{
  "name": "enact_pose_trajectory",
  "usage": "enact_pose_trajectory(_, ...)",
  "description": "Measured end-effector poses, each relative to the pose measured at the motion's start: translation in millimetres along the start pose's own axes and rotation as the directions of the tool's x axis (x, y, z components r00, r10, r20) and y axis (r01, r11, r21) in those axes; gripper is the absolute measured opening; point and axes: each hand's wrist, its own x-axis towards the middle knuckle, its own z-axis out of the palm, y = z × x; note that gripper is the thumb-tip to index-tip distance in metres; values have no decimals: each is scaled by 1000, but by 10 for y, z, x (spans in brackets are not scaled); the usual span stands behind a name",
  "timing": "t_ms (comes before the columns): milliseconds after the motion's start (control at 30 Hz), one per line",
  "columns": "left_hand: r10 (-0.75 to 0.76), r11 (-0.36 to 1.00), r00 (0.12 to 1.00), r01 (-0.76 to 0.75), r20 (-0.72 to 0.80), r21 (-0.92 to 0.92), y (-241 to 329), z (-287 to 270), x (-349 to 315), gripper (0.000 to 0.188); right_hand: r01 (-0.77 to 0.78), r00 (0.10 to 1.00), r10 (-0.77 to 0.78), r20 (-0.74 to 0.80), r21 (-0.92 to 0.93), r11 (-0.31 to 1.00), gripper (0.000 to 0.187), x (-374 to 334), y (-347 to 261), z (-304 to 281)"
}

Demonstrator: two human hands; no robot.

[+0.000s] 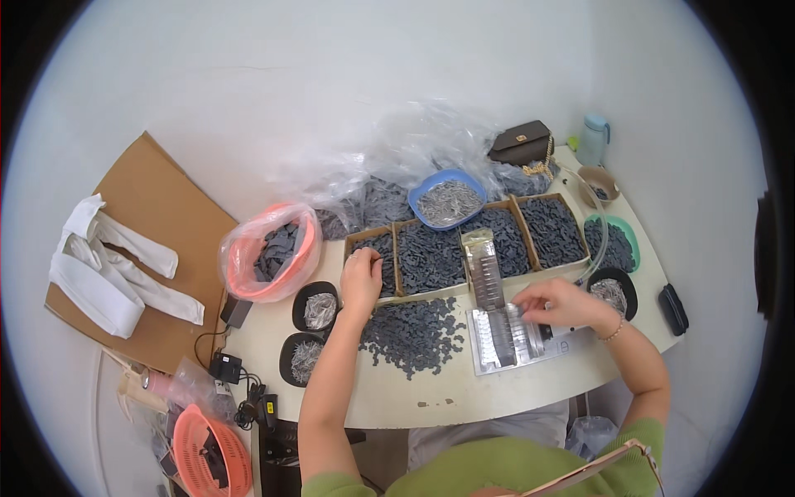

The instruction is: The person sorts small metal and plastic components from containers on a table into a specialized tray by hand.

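Note:
My left hand [360,280] reaches to the leftmost compartment of a divided cardboard tray [432,293] filled with small dark grey parts. Its fingers are bent together over the parts; what they hold, if anything, is too small to make out. On the right, my right hand [563,303] has thumb and fingertips close together beside a clear slotted fixture [520,338]. Any piece in that pinch cannot be made out. The fixture rests on a metal plate [486,369], and a long ribbed strip [485,269] runs from it across the tray. A heap of dark parts [411,333] lies between my arms.
Metal pins fill a blue bowl [448,225] on the tray and black bowls [321,288] at the left; another black bowl [633,302] is beside my right wrist. A green bowl [633,243], pink basket [311,258], handbag [522,143] and bottle [593,141] surround the work area.

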Motion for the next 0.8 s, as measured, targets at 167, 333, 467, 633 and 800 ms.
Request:
enact_pose_trajectory(167, 321, 947, 897, -294, 303, -130, 1075, -59, -561, 15, 131, 990, -111, 84, -302, 944, 19, 4, 84, 385)
enact_pose_trajectory(333, 646, 763, 718, -623, 259, -174, 1507, 41, -1121, 25, 175, 984, -175, 28, -278, 944, 15, 26, 82, 514)
enact_pose_trajectory(467, 666, 734, 691, -674, 282, -82, 1608, 17, -1236, 30, 225, 971, -239, -11, -302, 926, 13, -33, 139, 580)
enact_pose_trajectory(633, 631, 752, 685, -656, 363, -70, 1665, -5, -1299, 29, 295, 939, -343, 17, -549, 782, 17, -94, 157, 785)
enact_pose_trajectory(800, 487, 850, 678, -224, 550, -477, 1275, -203, -925, 21, 374, 878, -467, 104, -758, 535, 32, -283, 0, 988)
